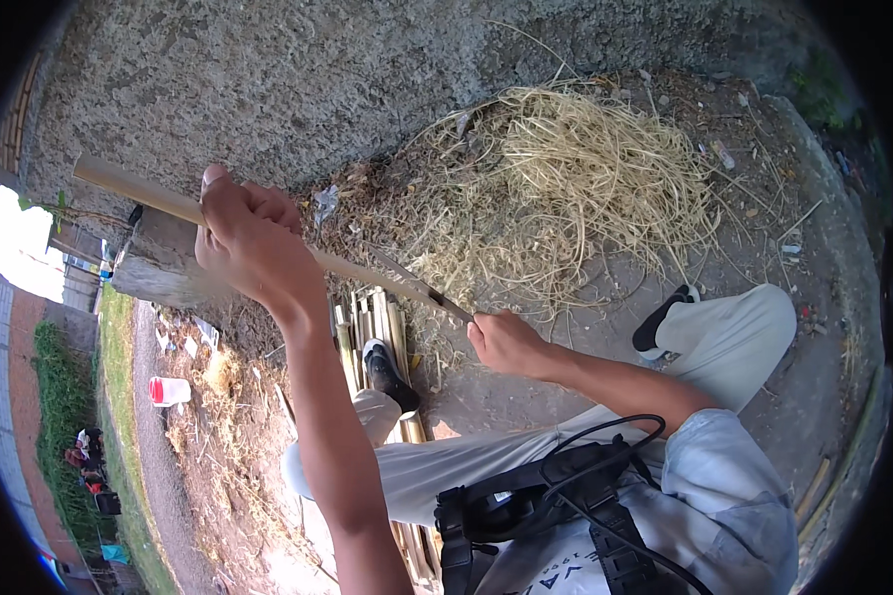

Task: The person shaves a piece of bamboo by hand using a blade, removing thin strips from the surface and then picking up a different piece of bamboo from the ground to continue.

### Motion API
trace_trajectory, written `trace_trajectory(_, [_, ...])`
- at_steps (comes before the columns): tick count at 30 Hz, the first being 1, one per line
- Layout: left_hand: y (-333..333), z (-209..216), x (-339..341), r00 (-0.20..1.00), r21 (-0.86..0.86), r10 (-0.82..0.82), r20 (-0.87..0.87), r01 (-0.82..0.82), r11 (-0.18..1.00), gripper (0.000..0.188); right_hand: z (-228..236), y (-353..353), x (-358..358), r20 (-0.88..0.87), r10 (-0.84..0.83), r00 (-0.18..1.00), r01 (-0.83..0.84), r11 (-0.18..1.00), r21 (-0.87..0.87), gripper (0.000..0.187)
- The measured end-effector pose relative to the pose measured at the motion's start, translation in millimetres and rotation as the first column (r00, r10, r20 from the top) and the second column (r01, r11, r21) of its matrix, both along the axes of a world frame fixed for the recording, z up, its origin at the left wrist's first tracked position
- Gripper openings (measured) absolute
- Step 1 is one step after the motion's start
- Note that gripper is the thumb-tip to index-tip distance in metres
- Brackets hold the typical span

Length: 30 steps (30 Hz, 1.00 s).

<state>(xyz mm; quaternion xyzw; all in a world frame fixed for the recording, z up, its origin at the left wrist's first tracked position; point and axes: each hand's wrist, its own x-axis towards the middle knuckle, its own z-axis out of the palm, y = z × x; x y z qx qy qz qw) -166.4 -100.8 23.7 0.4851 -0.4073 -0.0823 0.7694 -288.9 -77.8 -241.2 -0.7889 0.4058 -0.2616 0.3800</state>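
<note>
Left hand (256, 238) clamped on pale stick (141, 187), right hand (509, 343) on knife (437, 297), ground (595, 342) edged by straw (605, 164)

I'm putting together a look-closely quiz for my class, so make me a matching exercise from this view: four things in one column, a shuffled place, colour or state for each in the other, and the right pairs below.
Things
1. Left hand
2. Tangled heap of fibres
3. Right hand
4. Container

Descriptions
A. Red and white, toward the left of the picture
B. Gripping the handle of a knife
C. Pale yellow, near the rough grey wall
D. Higher of the two hands in the picture, closed around a bamboo strip

Right pairs: 1-D, 2-C, 3-B, 4-A
</note>
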Motion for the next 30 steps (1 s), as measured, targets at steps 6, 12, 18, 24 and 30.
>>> trace_trajectory(6, [-2,0,10,0.997,-0.026,-0.075,0.016,0.076,0.997,0.037,111,-2,1,0.111,0.001,0.994,-0.004,1.000,0.019,0.029])
trace_trajectory(12, [3,5,9,0.999,-0.022,-0.049,-0.024,0.048,0.999,0.037,144,2,7,0.153,0.040,0.987,-0.038,0.999,-0.016,0.032])
trace_trajectory(18, [3,-7,20,0.977,-0.081,-0.204,0.058,0.209,0.975,0.036,72,-20,15,0.110,0.082,0.991,-0.085,0.996,0.019,0.031])
trace_trajectory(24, [2,-3,17,0.957,-0.050,-0.232,0.174,0.244,0.968,0.031,84,-6,15,0.145,0.034,0.989,-0.044,0.997,0.069,0.031])
trace_trajectory(30, [10,-10,16,0.982,-0.134,-0.056,0.178,0.080,0.988,0.032,104,-8,11,0.161,0.036,0.986,-0.050,0.995,0.089,0.031])
